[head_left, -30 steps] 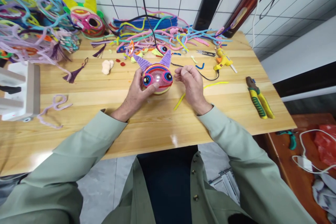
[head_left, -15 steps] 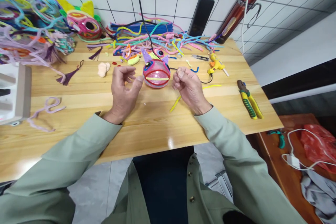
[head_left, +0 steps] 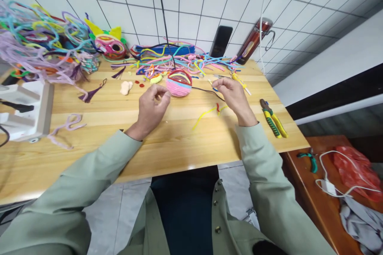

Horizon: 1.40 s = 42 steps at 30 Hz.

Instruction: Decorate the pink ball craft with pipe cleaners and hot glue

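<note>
On the wooden bench (head_left: 179, 139), a round pink ornament (head_left: 178, 89) sits near a yellow strip (head_left: 203, 116). Pliers (head_left: 270, 118) lie on the right, a purple tassel (head_left: 89, 94) on the left, fuzzy stems (head_left: 191, 61) strewn along the back!

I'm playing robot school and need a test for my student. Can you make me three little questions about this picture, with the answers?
1. Which thing is nearest the left hand?
A) the red flask
B) the round pink craft
C) the black phone

2. True or false: the pliers lie on the wooden table, apart from the right hand.

3. Fill in the colour: the two pointed pieces on top of the decorated craft at the back left are ____.

Key: 1 B; 2 true; 3 yellow.
</note>
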Each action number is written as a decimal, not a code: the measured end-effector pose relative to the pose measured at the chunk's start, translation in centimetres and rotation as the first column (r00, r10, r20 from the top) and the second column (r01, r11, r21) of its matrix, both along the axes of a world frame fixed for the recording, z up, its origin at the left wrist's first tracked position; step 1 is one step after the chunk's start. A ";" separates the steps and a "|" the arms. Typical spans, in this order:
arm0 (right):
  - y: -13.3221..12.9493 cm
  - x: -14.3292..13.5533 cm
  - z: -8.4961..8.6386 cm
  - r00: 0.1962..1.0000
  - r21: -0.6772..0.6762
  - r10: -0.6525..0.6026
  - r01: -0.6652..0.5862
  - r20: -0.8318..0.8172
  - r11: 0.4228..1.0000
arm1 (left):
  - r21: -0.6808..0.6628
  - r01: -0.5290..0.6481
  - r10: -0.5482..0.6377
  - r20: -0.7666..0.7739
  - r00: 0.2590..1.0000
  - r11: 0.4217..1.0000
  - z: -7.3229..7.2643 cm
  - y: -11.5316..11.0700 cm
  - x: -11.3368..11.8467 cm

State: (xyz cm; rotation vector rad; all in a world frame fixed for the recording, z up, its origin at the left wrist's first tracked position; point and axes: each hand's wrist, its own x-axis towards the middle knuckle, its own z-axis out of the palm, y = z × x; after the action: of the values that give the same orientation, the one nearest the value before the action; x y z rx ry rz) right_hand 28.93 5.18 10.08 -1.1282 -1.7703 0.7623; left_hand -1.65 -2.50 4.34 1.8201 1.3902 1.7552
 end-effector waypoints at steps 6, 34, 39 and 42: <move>1.9 -3.0 0.1 0.994 -0.280 -0.032 0.002 -0.101 0.960 | -0.301 -0.155 0.209 0.155 0.966 0.941 -0.5 2.6 -1.0; -0.4 -8.6 -4.3 0.996 -0.351 0.062 -0.078 -0.058 0.933 | -0.387 0.120 0.051 0.404 0.913 0.914 -1.6 5.0 0.0; -2.9 -10.0 -5.5 0.998 0.125 0.054 -0.058 0.033 0.990 | -0.181 0.511 -0.240 0.722 0.649 0.840 -0.4 3.2 0.4; -4.5 -10.8 -5.4 0.999 0.346 0.033 -0.041 0.028 0.937 | -0.172 0.641 -0.299 0.775 0.556 0.748 0.6 1.9 -0.1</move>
State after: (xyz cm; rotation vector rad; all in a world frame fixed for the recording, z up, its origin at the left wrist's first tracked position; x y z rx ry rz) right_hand 18.17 0.65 4.65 -0.8704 -1.8596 0.4352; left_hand -1.76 -0.62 4.98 0.9425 0.7466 1.4192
